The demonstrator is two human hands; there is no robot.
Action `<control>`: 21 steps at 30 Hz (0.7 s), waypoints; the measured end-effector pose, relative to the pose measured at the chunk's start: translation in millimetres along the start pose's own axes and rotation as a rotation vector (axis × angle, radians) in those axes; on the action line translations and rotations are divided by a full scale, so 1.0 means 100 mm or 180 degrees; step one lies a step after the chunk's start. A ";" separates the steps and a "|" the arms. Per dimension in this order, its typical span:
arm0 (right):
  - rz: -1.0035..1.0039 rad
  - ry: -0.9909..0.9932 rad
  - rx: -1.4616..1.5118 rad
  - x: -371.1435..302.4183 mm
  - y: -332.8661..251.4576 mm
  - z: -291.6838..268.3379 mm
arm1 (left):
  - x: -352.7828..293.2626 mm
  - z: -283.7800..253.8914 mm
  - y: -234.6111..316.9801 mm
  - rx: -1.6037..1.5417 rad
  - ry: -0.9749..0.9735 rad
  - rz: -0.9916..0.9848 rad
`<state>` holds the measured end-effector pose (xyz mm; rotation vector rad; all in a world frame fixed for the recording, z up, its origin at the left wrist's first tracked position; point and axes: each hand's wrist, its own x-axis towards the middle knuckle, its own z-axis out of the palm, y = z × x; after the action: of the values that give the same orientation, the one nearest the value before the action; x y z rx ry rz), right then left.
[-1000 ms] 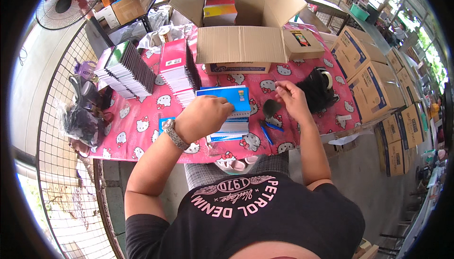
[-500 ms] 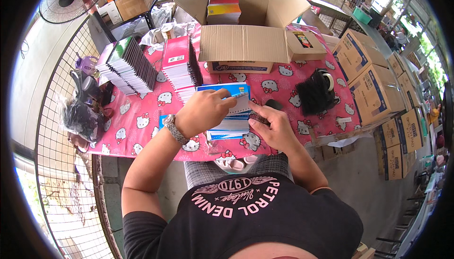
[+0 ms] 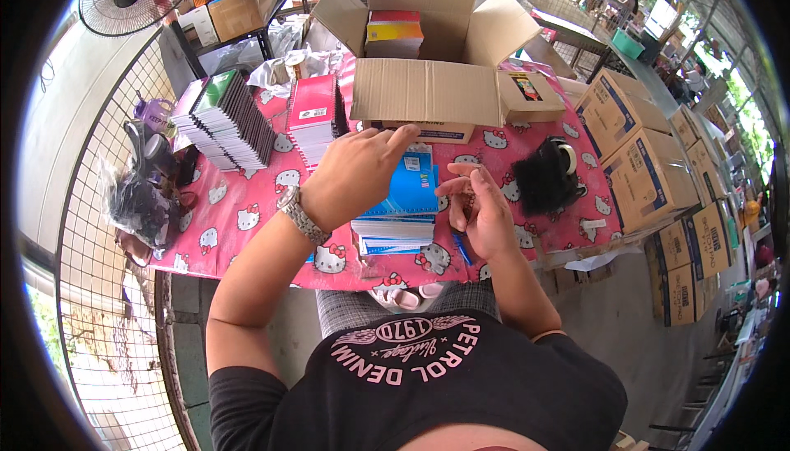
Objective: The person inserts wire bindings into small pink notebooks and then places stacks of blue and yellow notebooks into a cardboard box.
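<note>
A stack of blue-covered spiral notebooks [image 3: 409, 188] sits before me near the table's front edge, its lower copies showing white page edges. Across its upper left reaches my left hand [image 3: 362, 167], back upward and fingers stretched out; no held object shows. To the right of the stack, my right hand [image 3: 484, 212] is raised with its fingers apart and partly bent. A dark, patterned patch shows among those fingers, too small to make out. Below it on the cloth lies a blue pen [image 3: 462, 249].
Red [image 3: 313, 109] and green-topped [image 3: 218, 118] notebook stacks stand at left. Behind is an open carton [image 3: 428, 93] with notebooks inside. A black pouch with a tape roll [image 3: 547, 175] lies at right, near stacked cartons [image 3: 650, 163]. Bagged items [image 3: 148, 196] crowd the left edge.
Both hands have lifted off the notebook stack, the left moving up and forward, the right moving slightly right. The raised pale sheet is no longer visible, and the blue top cover shows.
</note>
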<state>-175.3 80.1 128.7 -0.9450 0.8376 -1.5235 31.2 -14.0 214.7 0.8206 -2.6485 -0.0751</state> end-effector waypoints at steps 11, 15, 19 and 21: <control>-0.0468 0.0002 -0.1900 0.04 -0.20 0.19 | 0.02 0.23 0.03 -0.0088 0.0395 0.0075; -0.0837 -0.0307 -0.2487 0.17 -0.39 0.06 | -0.03 0.28 0.00 0.0107 0.0467 0.0274; -0.2054 -0.0181 -0.3125 0.33 -0.41 0.05 | -0.03 0.24 0.03 -0.0068 0.0462 0.0235; -0.1998 -0.0300 -0.3225 0.35 -0.43 0.06 | -0.02 0.23 0.01 -0.0170 0.0477 0.0214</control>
<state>-190.5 51.1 174.0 -2.1564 1.3594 -1.5103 24.1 -13.0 192.6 0.6913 -2.5192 -0.0640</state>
